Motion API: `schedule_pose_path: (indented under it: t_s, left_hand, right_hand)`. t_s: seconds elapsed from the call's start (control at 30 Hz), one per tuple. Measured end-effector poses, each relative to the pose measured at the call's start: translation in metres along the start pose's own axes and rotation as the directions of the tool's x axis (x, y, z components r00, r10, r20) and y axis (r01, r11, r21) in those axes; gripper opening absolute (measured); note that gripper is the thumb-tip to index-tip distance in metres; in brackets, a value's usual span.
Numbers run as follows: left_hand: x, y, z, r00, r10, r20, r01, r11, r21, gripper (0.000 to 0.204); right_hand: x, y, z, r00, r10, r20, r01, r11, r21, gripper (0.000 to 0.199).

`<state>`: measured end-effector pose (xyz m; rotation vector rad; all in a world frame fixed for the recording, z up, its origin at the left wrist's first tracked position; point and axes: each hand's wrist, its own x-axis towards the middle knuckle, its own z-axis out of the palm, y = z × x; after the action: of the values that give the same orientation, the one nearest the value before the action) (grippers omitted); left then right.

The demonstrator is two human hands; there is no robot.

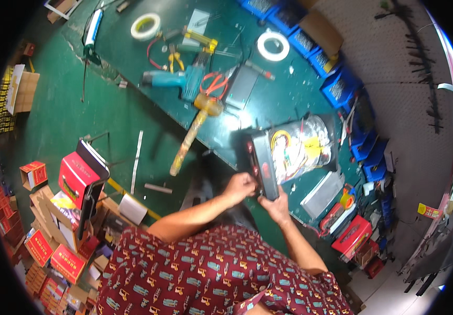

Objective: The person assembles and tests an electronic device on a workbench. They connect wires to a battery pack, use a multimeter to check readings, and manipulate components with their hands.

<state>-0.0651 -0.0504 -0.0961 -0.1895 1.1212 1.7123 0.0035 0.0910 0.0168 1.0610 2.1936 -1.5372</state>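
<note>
A dark grey, box-like panel [264, 163] with red parts along its side stands on edge at the near side of the green workbench. My right hand [276, 206] grips its lower end, thumb against the side. Just left of that end is my left hand [240, 187], its fingers pinched together close to the panel; what they hold, if anything, is too small to make out. Right beside the panel lies an opened silvery housing [316, 142] with coloured wires and a yellow part inside. A clear flat bag or sheet [322, 194] rests nearer me.
A mallet [189, 136] projects over the bench edge, beside a teal power drill [176, 80], red-handled pliers [215, 84] and a dark flat box [244, 85]. Tape rolls [273, 46] lie farther off. Blue bins [337, 89] line the right side. Red cartons [69, 262] stand at left.
</note>
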Motion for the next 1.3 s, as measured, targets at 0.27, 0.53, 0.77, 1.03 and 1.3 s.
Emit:
schedule_pose_path:
  t_s: [0.27, 0.53, 0.77, 1.03, 1.3]
  left_hand:
    - [0.055, 0.195, -0.021, 0.613, 0.763, 0.204, -0.523, 0.198, 0.829, 0.008]
    - [0.246, 0.281, -0.009, 0.776, 0.512, 0.369, -0.076, -0.505, 0.860, 0.028]
    - [0.227, 0.280, -0.005, 0.457, 0.704, 0.544, -0.224, -0.501, 0.836, 0.013]
    - [-0.025, 0.184, -0.016, 0.636, 0.770, -0.053, -0.412, 0.396, 0.821, 0.033]
    - [-0.089, -0.010, -0.024, 0.917, 0.389, -0.090, -0.299, 0.817, 0.493, 0.024]
  right_hand:
    - [-0.001, -0.001, -0.004, 0.997, -0.071, -0.005, 0.071, 0.996, -0.060, 0.040]
    - [0.003, 0.008, -0.003, 0.992, -0.128, 0.019, 0.129, 0.987, -0.098, 0.038]
    - [0.002, 0.008, -0.001, 0.996, -0.078, 0.036, 0.080, 0.994, -0.071, 0.040]
    - [0.005, 0.009, -0.003, 0.996, -0.066, 0.062, 0.075, 0.982, -0.172, 0.044]
    - [-0.007, -0.003, 0.004, 0.995, 0.041, 0.088, -0.046, 0.997, 0.054, 0.030]
